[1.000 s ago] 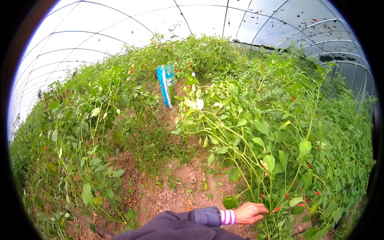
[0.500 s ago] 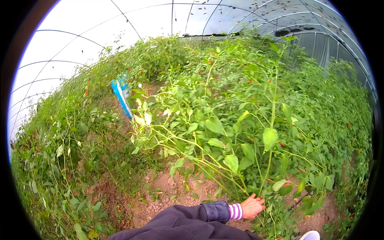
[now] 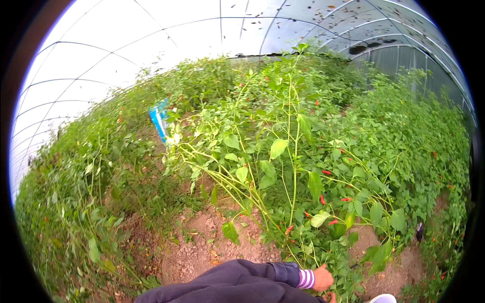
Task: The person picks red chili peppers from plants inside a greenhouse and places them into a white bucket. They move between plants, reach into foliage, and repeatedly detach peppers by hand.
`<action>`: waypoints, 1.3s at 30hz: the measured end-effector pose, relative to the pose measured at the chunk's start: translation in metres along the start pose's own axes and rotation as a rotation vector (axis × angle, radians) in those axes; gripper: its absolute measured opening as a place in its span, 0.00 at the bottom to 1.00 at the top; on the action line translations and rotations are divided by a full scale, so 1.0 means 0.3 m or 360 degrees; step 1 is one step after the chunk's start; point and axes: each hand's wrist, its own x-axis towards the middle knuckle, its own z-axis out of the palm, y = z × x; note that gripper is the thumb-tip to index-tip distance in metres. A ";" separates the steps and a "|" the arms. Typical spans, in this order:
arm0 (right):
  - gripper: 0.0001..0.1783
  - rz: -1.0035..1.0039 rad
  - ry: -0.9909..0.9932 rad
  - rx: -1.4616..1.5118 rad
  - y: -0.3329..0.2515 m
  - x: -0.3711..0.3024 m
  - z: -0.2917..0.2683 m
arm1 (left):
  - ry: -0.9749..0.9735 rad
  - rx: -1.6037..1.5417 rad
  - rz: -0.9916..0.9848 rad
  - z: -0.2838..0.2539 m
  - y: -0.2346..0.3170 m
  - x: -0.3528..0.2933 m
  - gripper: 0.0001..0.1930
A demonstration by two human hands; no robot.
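My left hand (image 3: 323,279), in a dark sleeve with a pink-and-white striped cuff (image 3: 306,279), is down among low leaves at the foot of a chili pepper plant (image 3: 292,166). Its fingers look curled in, and whatever they hold is hidden. Just below it, a small patch of skin at the lower edge seems to be part of my right hand (image 3: 332,298); its fingers cannot be made out. Above the hands, red chili peppers (image 3: 322,200) hang among the leaves, one of them (image 3: 289,230) close to the main stems.
A blue-and-white bag or sheet (image 3: 158,121) stands among the plants at the far left. Dense pepper plants (image 3: 404,131) fill the right side. Bare reddish soil (image 3: 197,242) lies left of the stems. A pale shoe tip (image 3: 385,299) shows at the bottom. Hoops (image 3: 283,19) arch overhead.
My left hand has moved lower, and its fingers, stretched out before, now look curled. A bit of another hand has appeared beneath it. The view has shifted, moving the tall plant leftward.
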 end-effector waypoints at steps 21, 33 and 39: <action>0.10 0.0345 -0.0340 0.0947 0.066 0.180 -0.175 | 0.0285 -0.0130 -0.0079 -0.113 -0.016 0.048 0.14; 0.10 0.0493 -0.0042 0.1447 -0.137 0.136 -0.389 | 0.1395 -0.1868 -0.0937 -0.338 -0.338 -0.020 0.09; 0.10 0.0411 -0.0205 0.1327 -0.195 0.200 -0.332 | 0.0924 -0.1941 -0.1082 -0.266 -0.403 0.050 0.11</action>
